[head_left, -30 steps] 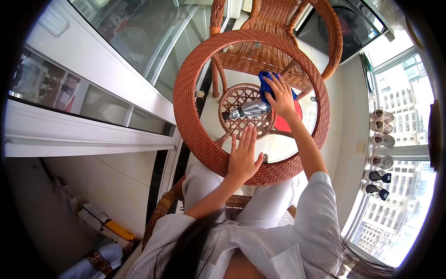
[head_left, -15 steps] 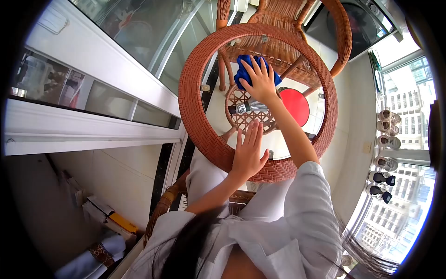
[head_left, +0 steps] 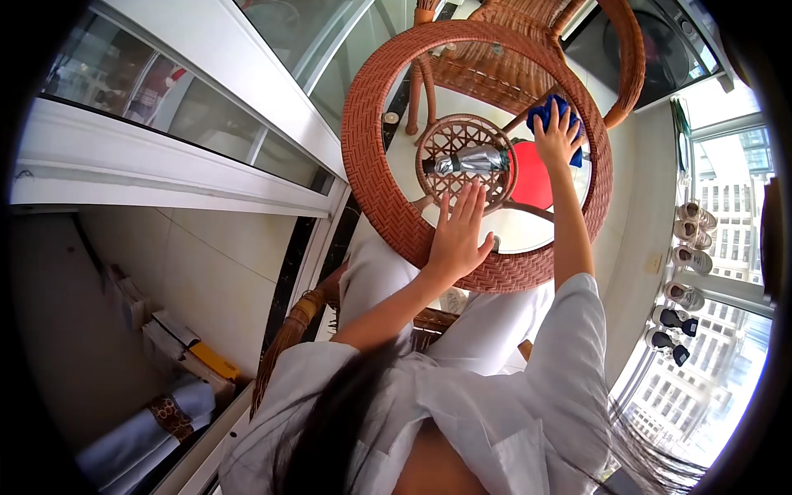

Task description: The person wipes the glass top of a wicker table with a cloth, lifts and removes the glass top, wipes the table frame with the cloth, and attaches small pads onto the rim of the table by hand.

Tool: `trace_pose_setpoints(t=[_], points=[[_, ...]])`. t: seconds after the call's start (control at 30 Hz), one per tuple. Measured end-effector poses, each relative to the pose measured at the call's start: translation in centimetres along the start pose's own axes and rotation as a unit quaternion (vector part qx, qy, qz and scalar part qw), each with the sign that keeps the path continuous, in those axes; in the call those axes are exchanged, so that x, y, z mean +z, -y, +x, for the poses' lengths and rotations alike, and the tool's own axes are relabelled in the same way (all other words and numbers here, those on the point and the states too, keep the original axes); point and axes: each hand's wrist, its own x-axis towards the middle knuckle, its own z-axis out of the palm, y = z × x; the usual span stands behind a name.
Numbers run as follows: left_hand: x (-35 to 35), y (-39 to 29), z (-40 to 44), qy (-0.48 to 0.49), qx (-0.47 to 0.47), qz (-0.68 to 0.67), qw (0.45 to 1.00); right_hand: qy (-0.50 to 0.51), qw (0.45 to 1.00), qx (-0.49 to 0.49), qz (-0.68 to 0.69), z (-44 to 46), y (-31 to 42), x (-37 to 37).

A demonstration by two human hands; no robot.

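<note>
My right hand [head_left: 558, 144] presses a bunched blue cloth [head_left: 539, 110] onto the glass top near the far right part of the round table. Its fingers spread and bend over the cloth. Flat on the near side lies my left hand [head_left: 459, 243], empty, with its fingers stretched out over the glass and its heel by the rim. A reddish-brown woven rim [head_left: 367, 136] surrounds the glass. Through the glass I see a silver bundle [head_left: 480, 159], perhaps a folded umbrella, on a lower round rattan shelf [head_left: 427, 136].
Beneath the glass, to the right, shows a red round seat [head_left: 532, 177]. A rattan chair [head_left: 503, 66] stands beyond the table, beside a dark front-loading machine [head_left: 643, 49]. Sliding glass doors [head_left: 165, 165] are at left. Several shoes [head_left: 691, 260] line the window ledge at right.
My right hand has slid the blue cloth to the right across the glass, toward the rim. My left hand stays flat on the near side. The camera view has shifted slightly.
</note>
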Motion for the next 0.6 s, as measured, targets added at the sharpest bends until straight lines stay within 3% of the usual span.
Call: trace_pose_setpoints(t=[0.17, 0.23, 0.33, 0.47, 0.6], points=[[0.4, 0.0, 0.0, -0.002, 0.004, 0.006, 1.000, -0.044, 0.979, -0.163, 0.114, -2.7, 11.9, -1.1], [0.6, 0.1, 0.0, 0.001, 0.011, 0.008, 1.000, -0.011, 0.960, -0.242, 0.141, -6.3, 15.5, -3.2], [0.4, 0.1, -0.2, -0.007, 0.029, -0.004, 1.000, 0.042, 0.915, -0.359, 0.180, -10.8, 15.2, -5.1], [0.5, -0.2, 0.0, 0.008, 0.013, 0.022, 1.000, 0.082, 0.906, -0.369, 0.192, -11.2, 9.4, -6.1], [0.6, -0.2, 0.0, -0.002, 0.008, 0.016, 1.000, 0.063, 0.957, -0.231, 0.163, -8.9, 1.4, -6.7]])
